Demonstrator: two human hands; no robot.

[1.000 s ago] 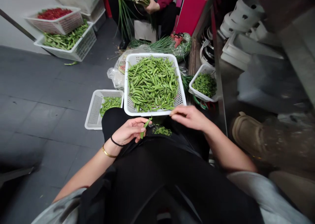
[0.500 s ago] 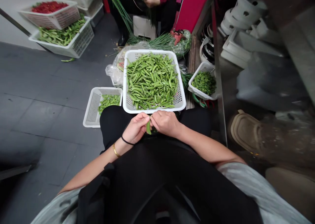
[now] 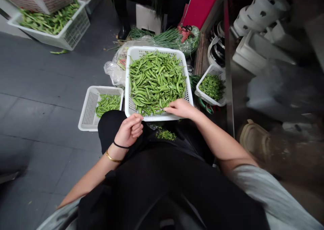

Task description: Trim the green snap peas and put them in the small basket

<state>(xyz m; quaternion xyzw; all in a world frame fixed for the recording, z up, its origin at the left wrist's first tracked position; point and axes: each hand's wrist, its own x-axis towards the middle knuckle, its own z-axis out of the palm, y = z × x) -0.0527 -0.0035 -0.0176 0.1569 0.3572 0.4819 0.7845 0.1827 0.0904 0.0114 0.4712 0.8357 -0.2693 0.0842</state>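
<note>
Two hands are in view. The left hand (image 3: 129, 130) is curled up above the person's black lap (image 3: 111, 128), with its fingers bent in. No pod shows in it, but I cannot tell if it holds something small. The left wrist has one black band (image 3: 120, 145) and one gold bangle (image 3: 112, 157).

The right hand (image 3: 180, 108) is open. Its fingers (image 3: 168, 108) lie on the green pea pods (image 3: 157, 78), just by the front edge of the big white basket (image 3: 152, 117). The pods fill that one basket in a big heap.

There are two small white baskets beside it. The left small basket (image 3: 87, 115) has a smaller pile of pods, and the right small basket (image 3: 204, 97) has little green bits. One small pile of green bits (image 3: 165, 135) sits on the lap.

Three more baskets (image 3: 73, 31) stand at the top left, and one pod (image 3: 58, 51) lies on the gray floor (image 3: 50, 88). One other person (image 3: 174, 10) sits at the top, near a bunch of green onions (image 3: 164, 37) on the floor.
</note>
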